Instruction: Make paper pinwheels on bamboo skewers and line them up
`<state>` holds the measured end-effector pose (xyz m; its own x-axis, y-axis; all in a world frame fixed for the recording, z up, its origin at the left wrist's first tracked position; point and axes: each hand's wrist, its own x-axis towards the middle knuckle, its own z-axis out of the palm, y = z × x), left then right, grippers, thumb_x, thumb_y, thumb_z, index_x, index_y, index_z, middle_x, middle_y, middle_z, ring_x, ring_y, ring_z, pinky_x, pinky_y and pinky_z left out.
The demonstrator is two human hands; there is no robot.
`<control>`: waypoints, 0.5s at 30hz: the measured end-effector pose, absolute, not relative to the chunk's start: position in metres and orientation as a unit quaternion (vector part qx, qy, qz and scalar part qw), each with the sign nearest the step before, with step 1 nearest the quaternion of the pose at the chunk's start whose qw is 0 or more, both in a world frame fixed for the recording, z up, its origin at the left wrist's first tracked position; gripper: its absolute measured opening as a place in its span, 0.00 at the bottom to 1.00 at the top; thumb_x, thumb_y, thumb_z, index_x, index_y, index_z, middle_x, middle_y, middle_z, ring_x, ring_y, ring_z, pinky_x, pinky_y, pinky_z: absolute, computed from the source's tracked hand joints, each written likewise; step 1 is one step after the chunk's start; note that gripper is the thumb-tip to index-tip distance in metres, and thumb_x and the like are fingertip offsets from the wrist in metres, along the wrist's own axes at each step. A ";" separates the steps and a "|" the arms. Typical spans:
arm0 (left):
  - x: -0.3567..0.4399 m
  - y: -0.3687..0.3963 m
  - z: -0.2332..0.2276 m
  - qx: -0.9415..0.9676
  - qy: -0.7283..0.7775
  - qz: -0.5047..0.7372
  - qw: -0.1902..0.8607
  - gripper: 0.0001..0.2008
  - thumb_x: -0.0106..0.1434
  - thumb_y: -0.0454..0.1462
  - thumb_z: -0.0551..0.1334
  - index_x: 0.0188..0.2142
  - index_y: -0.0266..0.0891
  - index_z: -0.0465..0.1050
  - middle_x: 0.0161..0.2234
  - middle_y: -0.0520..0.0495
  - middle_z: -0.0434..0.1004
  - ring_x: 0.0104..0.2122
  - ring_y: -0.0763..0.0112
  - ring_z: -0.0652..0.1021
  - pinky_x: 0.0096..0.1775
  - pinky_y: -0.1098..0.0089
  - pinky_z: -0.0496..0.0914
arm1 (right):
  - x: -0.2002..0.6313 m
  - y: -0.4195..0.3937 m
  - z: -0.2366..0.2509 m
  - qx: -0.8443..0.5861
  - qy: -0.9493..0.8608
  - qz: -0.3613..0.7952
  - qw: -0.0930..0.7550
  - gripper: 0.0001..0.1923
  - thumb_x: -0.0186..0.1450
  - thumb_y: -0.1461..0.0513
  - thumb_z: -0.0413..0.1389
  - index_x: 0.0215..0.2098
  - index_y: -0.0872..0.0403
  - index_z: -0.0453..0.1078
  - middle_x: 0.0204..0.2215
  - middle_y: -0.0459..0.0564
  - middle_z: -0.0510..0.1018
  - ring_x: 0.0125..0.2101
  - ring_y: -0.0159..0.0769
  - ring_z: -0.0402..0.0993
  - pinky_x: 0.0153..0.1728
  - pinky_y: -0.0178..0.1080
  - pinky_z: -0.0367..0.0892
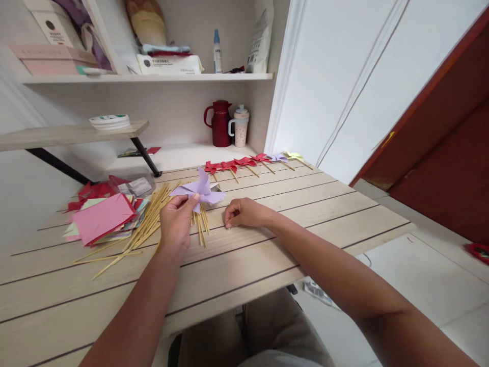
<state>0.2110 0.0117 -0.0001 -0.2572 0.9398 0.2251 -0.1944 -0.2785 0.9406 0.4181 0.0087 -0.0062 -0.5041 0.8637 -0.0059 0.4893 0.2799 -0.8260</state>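
Wooden table (pixel 267 239); left hand (pixel 176 221) fingers pinch lilac pinwheel (pixel 199 191); right hand (pixel 244 213) fingers curled, empty; labels unreadable

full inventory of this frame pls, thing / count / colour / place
pinwheel in hand: 1, lilac, held over table
finished pinwheels: row, mostly red, one lilac, one yellow-green, far table edge
sticks: a pile, tan, table centre-left
paper squares: stack, pink, red, green, table left
jug: 1, dark red, lower shelf
cup: 1, white, beside jug
bottle: 1, white with blue cap, upper shelf
table: 1, pale wood
left hand: holds lilac pinwheel
right hand: fingertips on table
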 end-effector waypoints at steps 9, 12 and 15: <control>0.209 0.011 0.000 0.433 0.415 0.675 0.431 0.11 0.45 0.39 0.75 0.29 0.38 0.80 0.29 0.50 0.80 0.31 0.71 0.76 0.38 0.69 0.69 | 0.416 0.009 -0.005 -0.474 -0.781 0.329 0.240 0.08 0.56 0.64 0.66 0.36 0.50 0.81 0.31 0.45 0.75 0.31 0.32 0.68 0.33 0.34 0.61; 0.209 0.011 0.000 0.431 0.416 0.671 0.437 0.13 0.45 0.40 0.76 0.30 0.38 0.80 0.30 0.50 0.81 0.32 0.70 0.77 0.39 0.68 0.69 | 0.418 0.006 -0.005 -0.466 -0.767 0.359 0.255 0.06 0.61 0.65 0.61 0.35 0.52 0.80 0.32 0.46 0.78 0.32 0.33 0.71 0.34 0.34 0.63; 0.209 0.010 0.001 0.429 0.414 0.673 0.438 0.12 0.45 0.40 0.76 0.29 0.38 0.80 0.30 0.50 0.81 0.31 0.69 0.77 0.39 0.68 0.69 | 0.420 0.001 -0.005 -0.459 -0.748 0.389 0.280 0.07 0.61 0.64 0.61 0.37 0.53 0.80 0.33 0.47 0.80 0.33 0.33 0.73 0.35 0.35 0.64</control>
